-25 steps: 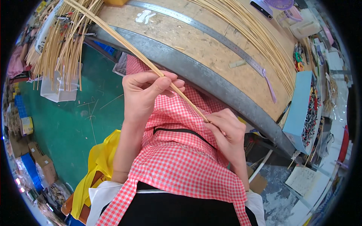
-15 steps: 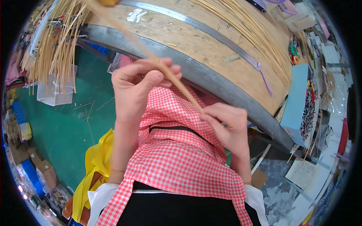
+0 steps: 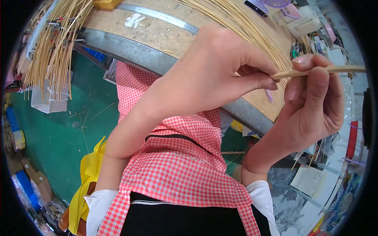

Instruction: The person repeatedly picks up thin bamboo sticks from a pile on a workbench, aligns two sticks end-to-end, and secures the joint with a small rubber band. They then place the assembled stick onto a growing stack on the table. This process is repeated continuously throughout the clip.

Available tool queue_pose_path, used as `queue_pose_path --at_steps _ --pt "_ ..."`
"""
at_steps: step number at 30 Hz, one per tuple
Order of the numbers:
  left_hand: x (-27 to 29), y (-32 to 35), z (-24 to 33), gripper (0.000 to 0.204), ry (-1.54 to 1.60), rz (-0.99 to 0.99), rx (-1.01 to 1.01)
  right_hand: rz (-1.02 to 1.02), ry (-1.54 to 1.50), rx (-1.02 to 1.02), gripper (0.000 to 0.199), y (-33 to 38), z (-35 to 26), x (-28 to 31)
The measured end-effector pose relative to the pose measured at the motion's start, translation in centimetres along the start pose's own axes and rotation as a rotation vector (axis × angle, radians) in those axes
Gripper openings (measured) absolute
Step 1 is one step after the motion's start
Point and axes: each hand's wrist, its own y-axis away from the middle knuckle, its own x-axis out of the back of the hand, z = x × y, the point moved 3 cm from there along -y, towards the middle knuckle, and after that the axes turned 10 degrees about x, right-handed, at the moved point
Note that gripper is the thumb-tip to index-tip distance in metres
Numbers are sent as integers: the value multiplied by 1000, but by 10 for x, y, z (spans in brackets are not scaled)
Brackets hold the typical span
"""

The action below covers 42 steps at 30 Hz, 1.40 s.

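A thin pale bamboo strip [image 3: 346,69] crosses the upper right of the view, raised above the bench. Pinched between thumb and forefinger, its left end is in my left hand [image 3: 224,67], whose arm reaches across my front. My right hand [image 3: 315,98] holds the strip a little farther along, thumb on the near side and fingers around behind. Beyond that hand the strip runs out to the right rim. Part of a steel ruler [image 3: 157,13] and the bench behind are hidden by my left hand.
On the wooden bench [image 3: 114,25] lie long thin bamboo sticks [image 3: 236,19] and white scraps [image 3: 134,20]. A purple fan [image 3: 277,3] stands at the back. Bundled sticks [image 3: 59,51] hang over a clear bin [image 3: 49,100] at left. The metal bench edge [image 3: 122,44] crosses before me.
Both hands have moved up and to the right. The strip, which ran up to the left from my right hand, now points right, and my left hand pinches its end.
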Motion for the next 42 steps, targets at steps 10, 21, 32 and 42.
queue_pose_path --at_steps 10,21,32,42 --pt "1 26 -27 18 -108 -49 115 -154 163 -196 9 34 7 2" --pt "-8 41 -55 15 -5 -72 201 -238 301 -214 8 58 20 6" --pt "-14 57 -42 14 -214 146 141 16 349 -357 7 70 30 10" --pt "-1 85 -51 8 -337 132 340 36 443 -570 12 89 43 44"
